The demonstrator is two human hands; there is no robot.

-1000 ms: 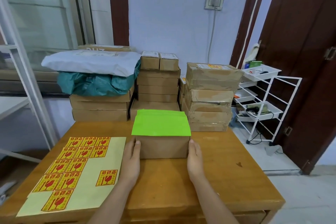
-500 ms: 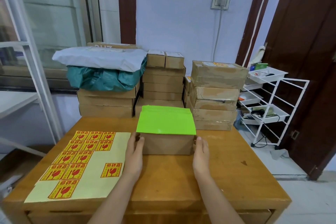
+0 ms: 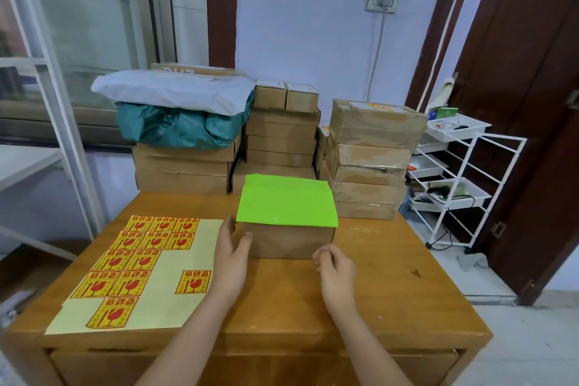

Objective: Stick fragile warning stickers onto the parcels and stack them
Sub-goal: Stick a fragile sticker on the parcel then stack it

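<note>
Likely a small packing room: stacked cardboard parcels [image 3: 369,160], sticker sheet [image 3: 138,273]

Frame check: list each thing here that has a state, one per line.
Green-topped parcel: on the table, no fragile sticker visible.
Sticker sheet: flat, partly used.
Left hand: open, touching the parcel's left end.
Right hand: loosely curled, off the parcel, empty.
Right-hand stack: top parcel stickered.

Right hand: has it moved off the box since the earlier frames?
Yes. The right hand has drawn back toward the person, off the box end it flanked; it now sits at the box's near right corner.
</note>
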